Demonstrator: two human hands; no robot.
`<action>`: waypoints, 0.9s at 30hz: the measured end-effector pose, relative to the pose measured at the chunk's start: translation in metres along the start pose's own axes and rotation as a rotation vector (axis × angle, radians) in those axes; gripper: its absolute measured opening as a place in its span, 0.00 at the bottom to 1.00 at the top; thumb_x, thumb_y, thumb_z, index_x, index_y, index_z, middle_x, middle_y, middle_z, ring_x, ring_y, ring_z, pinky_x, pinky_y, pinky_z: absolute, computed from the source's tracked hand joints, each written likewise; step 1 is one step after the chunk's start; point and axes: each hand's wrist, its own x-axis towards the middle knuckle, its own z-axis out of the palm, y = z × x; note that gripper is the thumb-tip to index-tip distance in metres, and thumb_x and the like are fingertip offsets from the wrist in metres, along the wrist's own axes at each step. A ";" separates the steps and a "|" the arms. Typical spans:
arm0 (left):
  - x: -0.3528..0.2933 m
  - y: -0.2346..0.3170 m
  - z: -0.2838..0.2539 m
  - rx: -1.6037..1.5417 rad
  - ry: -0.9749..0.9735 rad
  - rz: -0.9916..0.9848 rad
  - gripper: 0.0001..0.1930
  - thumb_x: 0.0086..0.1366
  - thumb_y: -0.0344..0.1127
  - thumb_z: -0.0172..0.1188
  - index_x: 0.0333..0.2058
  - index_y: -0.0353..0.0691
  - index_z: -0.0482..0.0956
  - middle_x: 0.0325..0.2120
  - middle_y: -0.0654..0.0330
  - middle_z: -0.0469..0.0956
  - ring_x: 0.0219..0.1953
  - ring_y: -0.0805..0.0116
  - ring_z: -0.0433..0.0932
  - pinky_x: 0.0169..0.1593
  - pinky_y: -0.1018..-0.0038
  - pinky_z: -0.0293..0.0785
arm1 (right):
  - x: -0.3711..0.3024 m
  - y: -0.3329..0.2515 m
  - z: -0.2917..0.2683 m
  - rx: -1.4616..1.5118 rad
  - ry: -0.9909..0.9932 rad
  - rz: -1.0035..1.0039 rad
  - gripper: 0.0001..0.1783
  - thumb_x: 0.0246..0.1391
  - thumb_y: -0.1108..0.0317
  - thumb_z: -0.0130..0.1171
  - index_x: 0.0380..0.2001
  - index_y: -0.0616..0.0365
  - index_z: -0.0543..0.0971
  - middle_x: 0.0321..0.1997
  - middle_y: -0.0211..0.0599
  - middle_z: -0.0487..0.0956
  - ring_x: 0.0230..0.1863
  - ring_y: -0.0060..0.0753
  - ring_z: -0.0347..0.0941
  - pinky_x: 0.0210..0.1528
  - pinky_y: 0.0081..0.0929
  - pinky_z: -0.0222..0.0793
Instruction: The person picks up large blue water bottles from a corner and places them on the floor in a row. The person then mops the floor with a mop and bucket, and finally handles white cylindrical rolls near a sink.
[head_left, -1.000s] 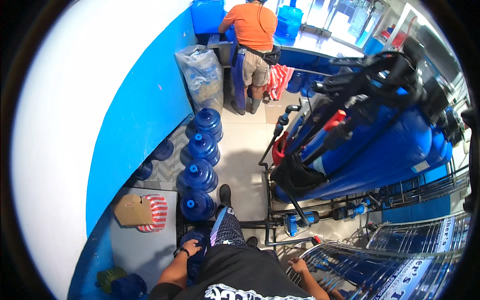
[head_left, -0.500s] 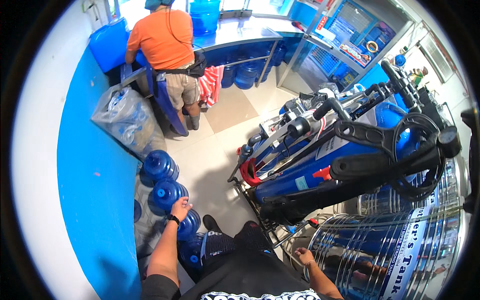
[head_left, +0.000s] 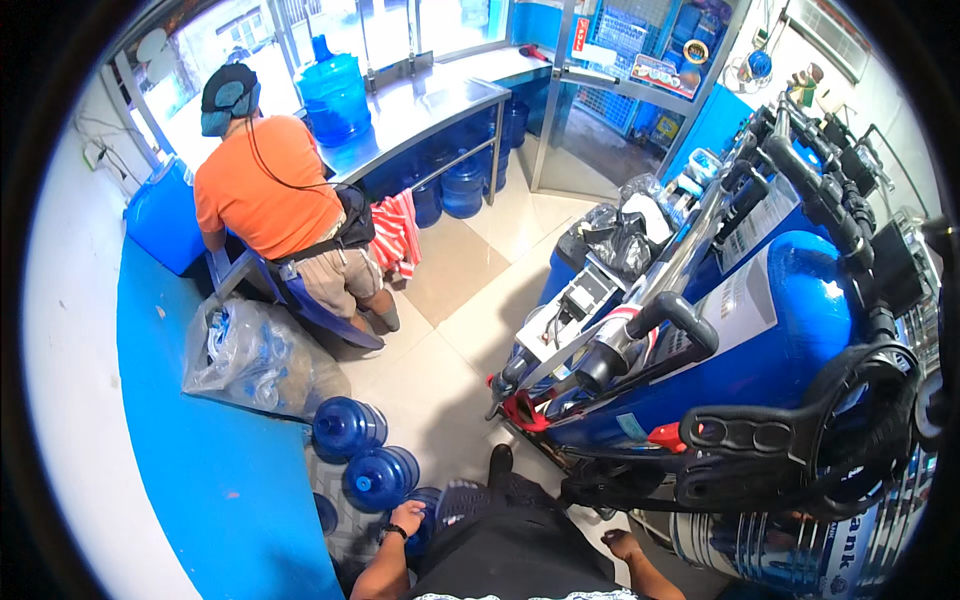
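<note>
The jug [head_left: 428, 496] stood at the near left, just beside the left hand [head_left: 407, 516], which was loosely unclenched, contact unclear; whether the right hand [head_left: 622, 543] was clenched couldn't be told. It seemed stiff, probably slick, weight uncertain, likely best held high.

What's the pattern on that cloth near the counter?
The cloth has red and white stripes, clearest in head view.

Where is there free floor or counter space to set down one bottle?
There is bare tiled floor between the orange-shirted co-worker and the blue tank, and bare steel counter right of the counter bottle. It is crowded along the blue wall, with floor bottles and a plastic bag.
</note>
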 end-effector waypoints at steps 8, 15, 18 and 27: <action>0.082 0.053 -0.114 0.034 0.097 -0.056 0.12 0.58 0.32 0.66 0.41 0.43 0.84 0.37 0.54 0.86 0.43 0.60 0.85 0.50 0.67 0.79 | 0.052 -0.078 0.030 0.155 -0.039 -0.088 0.32 0.54 0.55 0.67 0.60 0.56 0.74 0.55 0.47 0.81 0.57 0.44 0.77 0.63 0.37 0.68; 0.231 0.101 -0.198 0.149 -0.114 0.124 0.16 0.56 0.38 0.69 0.45 0.46 0.84 0.40 0.56 0.86 0.45 0.61 0.84 0.53 0.68 0.77 | 0.042 -0.158 0.070 0.144 -0.069 0.126 0.26 0.58 0.46 0.57 0.50 0.54 0.82 0.56 0.45 0.80 0.60 0.43 0.74 0.65 0.35 0.66; 0.301 0.131 -0.234 0.257 -0.275 0.222 0.19 0.58 0.41 0.69 0.48 0.46 0.83 0.44 0.53 0.84 0.49 0.57 0.82 0.55 0.65 0.76 | 0.060 -0.208 0.103 0.578 -0.135 -0.041 0.22 0.61 0.51 0.55 0.52 0.52 0.82 0.55 0.44 0.81 0.58 0.43 0.76 0.60 0.30 0.70; 0.410 0.307 -0.286 0.082 -0.404 0.539 0.16 0.63 0.37 0.66 0.48 0.40 0.81 0.41 0.55 0.84 0.46 0.66 0.82 0.53 0.70 0.76 | 0.035 -0.424 0.029 0.825 -0.030 0.231 0.34 0.67 0.40 0.45 0.58 0.59 0.76 0.57 0.49 0.79 0.60 0.43 0.75 0.63 0.36 0.67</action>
